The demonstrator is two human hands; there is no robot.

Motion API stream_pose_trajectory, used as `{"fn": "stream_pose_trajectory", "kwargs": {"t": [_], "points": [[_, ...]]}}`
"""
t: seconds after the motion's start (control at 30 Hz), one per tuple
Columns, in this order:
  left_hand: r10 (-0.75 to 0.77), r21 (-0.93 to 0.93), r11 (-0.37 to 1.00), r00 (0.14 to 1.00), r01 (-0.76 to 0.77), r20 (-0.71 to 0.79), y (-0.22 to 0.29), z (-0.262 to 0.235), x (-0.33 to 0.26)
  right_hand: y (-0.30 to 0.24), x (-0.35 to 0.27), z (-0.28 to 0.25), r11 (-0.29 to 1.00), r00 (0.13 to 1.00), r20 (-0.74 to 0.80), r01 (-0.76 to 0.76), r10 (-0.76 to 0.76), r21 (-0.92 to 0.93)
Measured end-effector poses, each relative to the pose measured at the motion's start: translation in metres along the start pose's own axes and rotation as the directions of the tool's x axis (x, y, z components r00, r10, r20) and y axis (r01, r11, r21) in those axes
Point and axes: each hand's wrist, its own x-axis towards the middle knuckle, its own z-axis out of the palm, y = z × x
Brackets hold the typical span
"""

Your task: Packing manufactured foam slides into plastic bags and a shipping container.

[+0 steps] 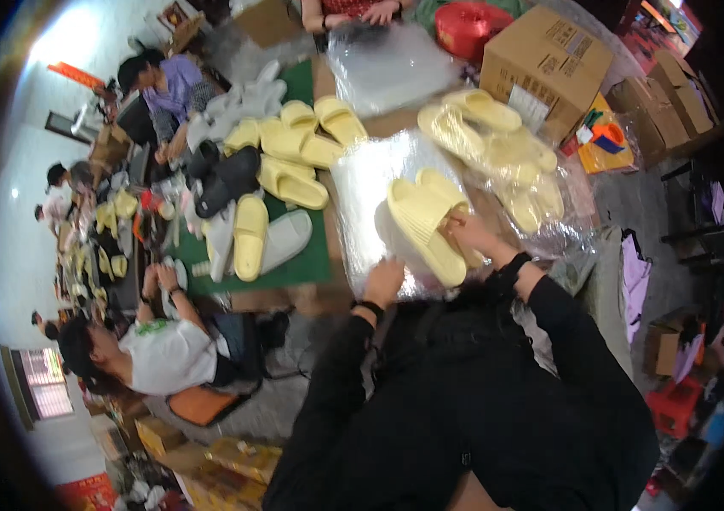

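Head view: pale yellow slipper pair (pixel 423 228) is lying on the clear plastic stack (pixel 360 200), by the table's (pixel 294 299) near edge, toes pointing at the far edge. Right hand (pixel 474 233) is reaching in across the near edge, wrist bending left, fingers curling at the foot opening of the pair's right slipper; grip is looking partly closed, fingertips hidden, can't tell if it's pinching anything. Left hand (pixel 384 281) is resting at the stack's near left corner, forearm pointing up-table, fingers loosely bending, clear of the slippers; can't tell if it's gripping the plastic. Bagged yellow slippers (pixel 498 153) are sitting toward the right edge, carton (pixel 545 70) toward the far right corner.
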Motion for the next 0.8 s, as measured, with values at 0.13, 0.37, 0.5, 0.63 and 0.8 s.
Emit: {"fn": "stream_pose_trajectory", "kwargs": {"t": [0.13, 0.37, 0.5, 0.63, 0.8], "points": [[-0.009, -0.159, 0.987, 0.988, -0.015, -0.151, 0.017, -0.040, 0.019, 0.036, -0.036, -0.065, 0.880, 0.992, 0.120, -0.033, -0.027, 0.474], [-0.008, -0.428, 0.903, 0.998, -0.020, -0.064, 0.032, -0.016, 0.017, 0.038, -0.077, -0.105, 0.917, 0.836, 0.547, -0.189, -0.038, 0.352], [0.094, -0.396, 0.916, 0.993, -0.061, 0.065, 0.034, -0.009, 0.012, 0.052, -0.074, -0.094, 0.966, 0.761, 0.647, -0.202, 0.050, 0.162], [0.004, -0.399, 0.917, 0.999, 0.009, 0.034, 0.028, -0.005, 0.001, 0.064, -0.070, -0.092, 0.800, 0.795, 0.601, -0.413, 0.084, 0.435], [-0.171, -0.292, 0.946, 0.982, 0.141, -0.081, 0.055, -0.035, 0.013, 0.078, -0.060, -0.107, 0.626, 0.852, 0.524, -0.411, 0.004, 0.663]]}}
